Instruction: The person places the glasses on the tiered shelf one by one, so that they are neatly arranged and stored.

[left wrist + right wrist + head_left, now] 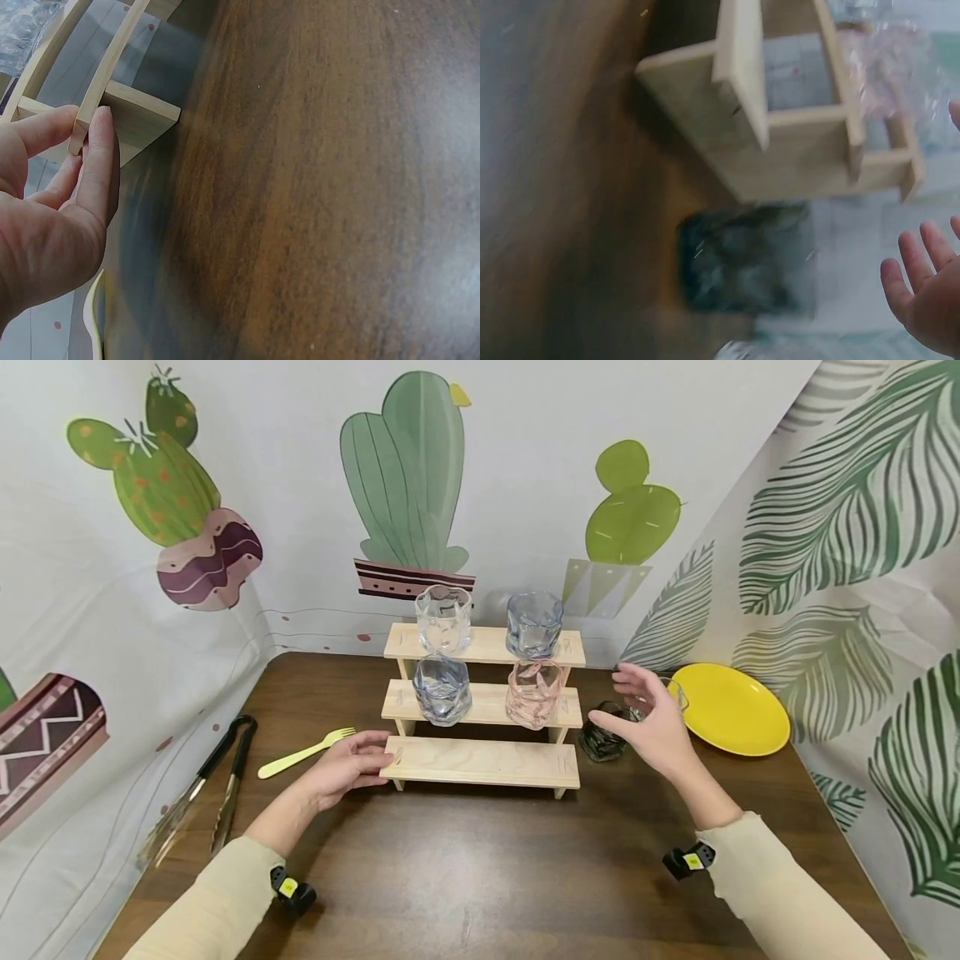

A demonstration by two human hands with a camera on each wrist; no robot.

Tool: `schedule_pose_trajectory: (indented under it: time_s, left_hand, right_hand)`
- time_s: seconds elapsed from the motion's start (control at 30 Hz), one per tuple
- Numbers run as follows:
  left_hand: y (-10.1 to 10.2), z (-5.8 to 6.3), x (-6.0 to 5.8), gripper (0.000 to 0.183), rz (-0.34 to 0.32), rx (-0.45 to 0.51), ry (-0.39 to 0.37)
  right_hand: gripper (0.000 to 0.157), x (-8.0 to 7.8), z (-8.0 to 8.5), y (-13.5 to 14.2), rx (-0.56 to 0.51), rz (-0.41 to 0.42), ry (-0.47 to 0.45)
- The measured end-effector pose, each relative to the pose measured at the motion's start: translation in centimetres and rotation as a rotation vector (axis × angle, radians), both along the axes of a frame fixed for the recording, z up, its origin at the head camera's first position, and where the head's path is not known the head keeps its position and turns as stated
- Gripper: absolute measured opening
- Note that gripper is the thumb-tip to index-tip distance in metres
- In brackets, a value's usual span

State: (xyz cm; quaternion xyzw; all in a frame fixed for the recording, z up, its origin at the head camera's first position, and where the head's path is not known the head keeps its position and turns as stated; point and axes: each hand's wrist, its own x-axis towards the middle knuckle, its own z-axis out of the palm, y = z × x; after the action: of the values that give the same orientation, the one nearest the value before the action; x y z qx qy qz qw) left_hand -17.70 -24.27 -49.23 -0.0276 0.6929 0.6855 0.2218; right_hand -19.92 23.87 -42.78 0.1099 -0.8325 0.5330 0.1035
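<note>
A three-step wooden display stand [480, 762] stands on the table. My left hand [341, 772] pinches the left end of its lowest board, thumb on top and fingers beneath. A clear glass [442, 620] and a light blue glass [534, 625] sit on the top step; a blue-grey glass [442, 692] and a pink glass [535, 695] on the middle one. My right hand [656, 722] is raised right of the stand, fingers spread and holding nothing. Beside it a dark glass [746, 259] stands on the table, and another clear glass [680, 693] is mostly hidden behind the hand.
On the right lies a yellow plate [731, 708]. Left of the stand are a pale yellow fork [300, 755] and black-handled metal tongs [217, 768]. A cactus-printed cloth [517, 485] hangs right behind the table.
</note>
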Motion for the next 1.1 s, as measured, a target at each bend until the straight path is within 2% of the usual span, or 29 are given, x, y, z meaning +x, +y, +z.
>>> schedule_pose_trajectory:
  time_s: [0.13, 0.37, 0.57, 0.67, 0.83, 1.1]
  left_hand:
    - [0.0, 0.1, 0.1, 0.062, 0.002, -0.003, 0.0]
    - [-0.1, 0.2, 0.2, 0.062, 0.008, -0.004, -0.003]
    - [-0.1, 0.2, 0.2, 0.062, 0.002, -0.004, -0.005]
    - [-0.1, 0.1, 0.2, 0.062, 0.0, 0.001, -0.003]
    - [0.0, 0.0, 0.1, 0.063, 0.002, 0.002, -0.004]
    - [0.0, 0.0, 0.0, 0.063, 0.001, 0.002, 0.0]
  right_hand:
    - [0.084, 0.2, -1.8, 1.6, 0.05, -0.046, -0.033]
    - [0.094, 0.4, -4.6, 2.8, 0.11, -0.064, -0.127]
    - [0.099, 0.1, -6.5, 2.8, 0.09, -0.047, -0.202]
    - [0.097, -0.1, -7.2, 2.6, 0.075, -0.04, -0.221]
    - [0.094, -0.3, -8.0, 2.4, 0.095, -0.074, -0.205]
    - [0.089, -0.4, -8.6, 2.4, 0.127, -0.113, -0.183]
